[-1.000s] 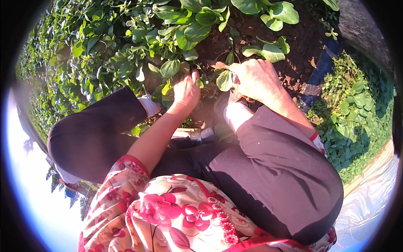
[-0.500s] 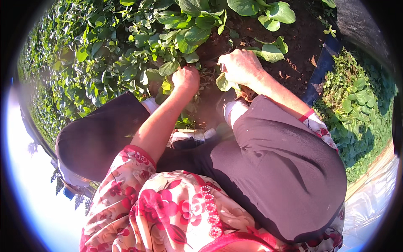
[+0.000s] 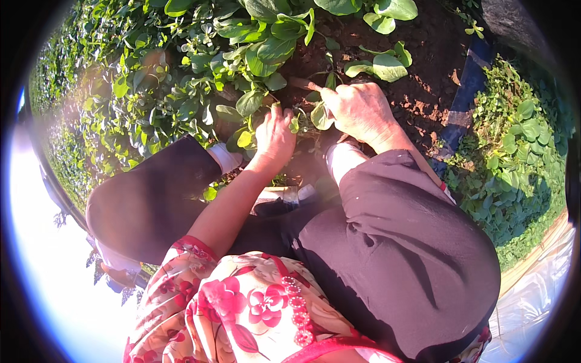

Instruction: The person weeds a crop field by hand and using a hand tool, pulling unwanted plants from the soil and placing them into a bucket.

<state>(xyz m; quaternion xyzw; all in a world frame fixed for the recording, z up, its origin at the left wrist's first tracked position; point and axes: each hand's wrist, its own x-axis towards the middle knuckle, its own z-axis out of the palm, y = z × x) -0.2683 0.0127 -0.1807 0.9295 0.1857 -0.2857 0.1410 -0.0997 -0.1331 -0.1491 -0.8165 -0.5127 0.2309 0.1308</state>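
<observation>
My left hand (image 3: 275, 136) is among low leaves in front of my knees, its fingers stretched out and slightly apart. Small green leaf pieces show at its fingertips, and I see nothing clearly gripped. Just to its right, my right hand (image 3: 363, 115) is closed. A narrow reddish-brown, blade-like tool (image 3: 304, 83) sticks out leftward from its fingers, over the soil. One round green leaf (image 3: 321, 116) lies right beside that hand's fingers. Beyond it stands a small leafy green plant (image 3: 388, 66). Larger leafy greens (image 3: 272, 48) grow ahead of my left hand.
Dense low greenery (image 3: 133, 85) covers the left side. Brown soil (image 3: 423, 91) runs along the right, edged by a dark strip (image 3: 466, 91), with more green plants (image 3: 520, 139) past it. My bent knees and shoes (image 3: 284, 196) frame the spot.
My left hand has shifted slightly down and right, its fingers loosening from a curled grip. My right hand has turned and moved a little, so the brown tool now shows pointing left.
</observation>
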